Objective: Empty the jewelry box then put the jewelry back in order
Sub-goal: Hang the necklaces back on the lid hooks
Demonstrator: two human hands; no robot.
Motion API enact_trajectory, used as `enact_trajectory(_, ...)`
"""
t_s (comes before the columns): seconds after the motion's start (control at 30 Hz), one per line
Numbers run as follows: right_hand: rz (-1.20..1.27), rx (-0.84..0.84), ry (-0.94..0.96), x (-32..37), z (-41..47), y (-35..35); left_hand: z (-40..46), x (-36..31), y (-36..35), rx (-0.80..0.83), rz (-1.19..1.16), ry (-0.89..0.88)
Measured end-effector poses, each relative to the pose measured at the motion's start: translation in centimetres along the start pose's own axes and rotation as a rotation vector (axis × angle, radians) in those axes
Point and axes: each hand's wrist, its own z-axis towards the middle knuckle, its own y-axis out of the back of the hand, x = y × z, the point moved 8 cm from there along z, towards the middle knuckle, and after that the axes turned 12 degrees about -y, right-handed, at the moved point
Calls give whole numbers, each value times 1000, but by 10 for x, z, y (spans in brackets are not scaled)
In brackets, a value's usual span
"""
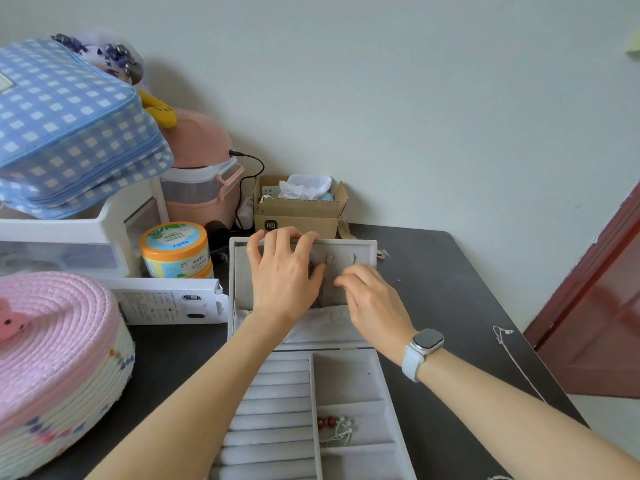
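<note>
Gripping velvety lid [363, 244], left hand [282, 277], ridged box [273, 403]

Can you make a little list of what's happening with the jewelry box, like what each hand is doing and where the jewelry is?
Box: white jewelry box open on the dark table
Lid: lid standing up at the back
Left hand: left hand curled over the lid's top edge
Right hand: right hand pinching at the lid's lining; what it holds is hidden
In the tray: red-bead bracelet in a right-side compartment
Outside the box: thin chain on the table
Wrist: watch on the right arm

A pink woven basket [52, 358], gingham pouch [69, 133] and cardboard box [298, 213] crowd the desk.
</note>
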Motion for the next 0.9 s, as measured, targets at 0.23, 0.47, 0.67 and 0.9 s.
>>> enact_trajectory(0.23, -147, 119, 17, 6, -42, 0, -19, -12, 12, 103, 79, -101)
enact_trajectory(0.47, -77, 196, -106, 3, -70, 17, -73, -32, 39, 185, -37, -47)
enact_trajectory(0.67, 155, 144, -269, -2, -117, 52, -129, -58, 62, 307, -168, -18)
enact_trajectory(0.9, 193, 68, -454, -35, -178, 103, -157, -107, 94, 250, -385, 40)
